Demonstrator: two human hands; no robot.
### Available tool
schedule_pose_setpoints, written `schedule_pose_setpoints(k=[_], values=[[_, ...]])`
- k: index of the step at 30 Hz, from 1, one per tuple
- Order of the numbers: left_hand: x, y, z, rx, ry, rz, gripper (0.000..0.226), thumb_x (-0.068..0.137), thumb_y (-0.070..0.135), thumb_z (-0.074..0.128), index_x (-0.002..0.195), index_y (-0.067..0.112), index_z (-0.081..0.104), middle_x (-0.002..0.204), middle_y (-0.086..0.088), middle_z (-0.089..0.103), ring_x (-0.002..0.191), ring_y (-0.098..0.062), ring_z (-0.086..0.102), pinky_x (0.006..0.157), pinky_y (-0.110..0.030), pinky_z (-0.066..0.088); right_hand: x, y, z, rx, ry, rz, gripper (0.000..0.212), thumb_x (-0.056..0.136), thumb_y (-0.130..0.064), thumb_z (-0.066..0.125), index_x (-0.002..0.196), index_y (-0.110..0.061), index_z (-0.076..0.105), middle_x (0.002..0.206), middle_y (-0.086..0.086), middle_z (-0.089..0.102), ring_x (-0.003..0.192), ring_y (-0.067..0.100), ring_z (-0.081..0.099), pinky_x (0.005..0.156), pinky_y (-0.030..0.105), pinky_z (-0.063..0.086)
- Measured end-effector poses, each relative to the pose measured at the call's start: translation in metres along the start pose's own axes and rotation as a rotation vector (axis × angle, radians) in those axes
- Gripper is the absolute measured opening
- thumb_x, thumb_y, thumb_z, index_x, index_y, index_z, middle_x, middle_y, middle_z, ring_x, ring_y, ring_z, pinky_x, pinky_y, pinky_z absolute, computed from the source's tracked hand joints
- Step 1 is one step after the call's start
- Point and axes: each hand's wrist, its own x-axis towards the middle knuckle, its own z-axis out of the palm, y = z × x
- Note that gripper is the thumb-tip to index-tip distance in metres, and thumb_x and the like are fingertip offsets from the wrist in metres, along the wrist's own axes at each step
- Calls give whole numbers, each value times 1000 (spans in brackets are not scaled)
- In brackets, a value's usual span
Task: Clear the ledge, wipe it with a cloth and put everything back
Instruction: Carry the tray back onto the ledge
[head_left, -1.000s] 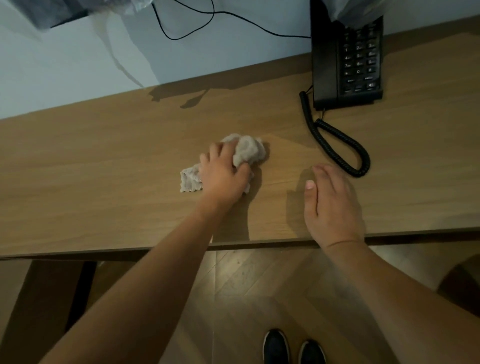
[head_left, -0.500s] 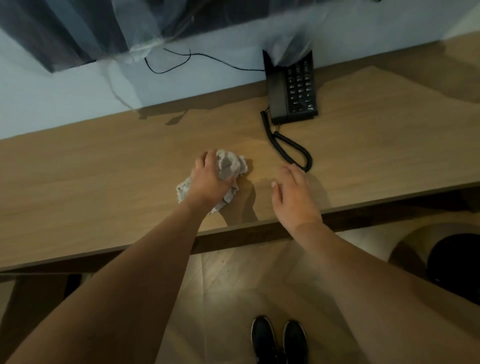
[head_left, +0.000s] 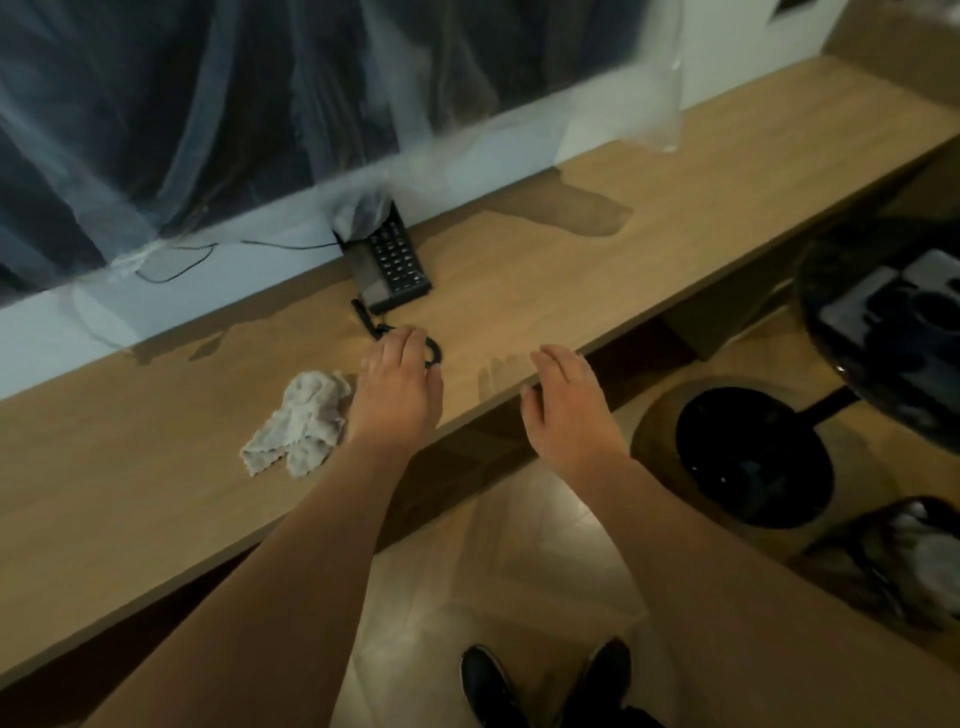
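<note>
both of my grips are released: left hand (head_left: 397, 395) flat beside the cloth (head_left: 300, 422), over the phone cord (head_left: 434, 353); right hand (head_left: 566, 400) hovers at the ledge (head_left: 571, 260) edge.

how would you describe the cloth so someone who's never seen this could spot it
Find the long wooden ledge under the curtained window. Left of the black phone, beside the left hand, lies the cloth. It is the only pale, crumpled, soft thing on the wood.

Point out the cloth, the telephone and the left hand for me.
cloth (head_left: 301, 421), head view, middle of the crumpled fabric.
telephone (head_left: 397, 257), head view, on the keypad.
left hand (head_left: 397, 384), head view, back of the hand.
</note>
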Motion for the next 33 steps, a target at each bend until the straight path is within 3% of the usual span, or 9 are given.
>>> schedule_pose_setpoints(k=[5,10,17,22,27,33], values=[[29,76,10,81,-50,123,50,105,29,41,150,7,38,153,-14,40,141,-32,37,120,-47,30,-30,52,-48,1,73,149,52,106,-31,38,154,-14,29,161,1,27,151,16,16,125,36,11],[37,180,32,30,-65,269,49,105,29,43,150,10,40,151,-12,45,139,-28,42,119,-46,32,-65,120,-92,-27,147,281,51,107,-32,35,154,-14,28,161,2,27,150,16,17,124,37,15],[6,332,81,-47,-124,530,49,105,30,46,150,13,40,154,-6,43,146,-21,35,122,-46,29,-124,224,-144,-55,280,427,50,106,-29,34,152,-8,32,158,6,33,148,17,22,124,34,13],[-13,421,124,-42,-142,705,50,104,34,46,151,15,42,154,-4,43,146,-19,34,124,-38,15,-172,295,-179,-35,399,544,49,105,-24,39,149,-3,37,154,12,38,146,23,28,123,36,15],[-21,489,151,-41,-163,855,51,103,36,47,149,15,44,152,-4,46,144,-19,37,121,-34,11,-206,352,-194,69,516,679,49,104,-24,41,147,-3,40,153,12,39,144,23,30,122,35,18],[-23,545,175,-56,-227,986,51,102,32,51,148,10,45,150,-9,47,142,-24,39,124,-42,21,-219,400,-204,117,557,760,49,103,-25,40,148,-6,38,153,9,39,144,20,30,122,37,21]])
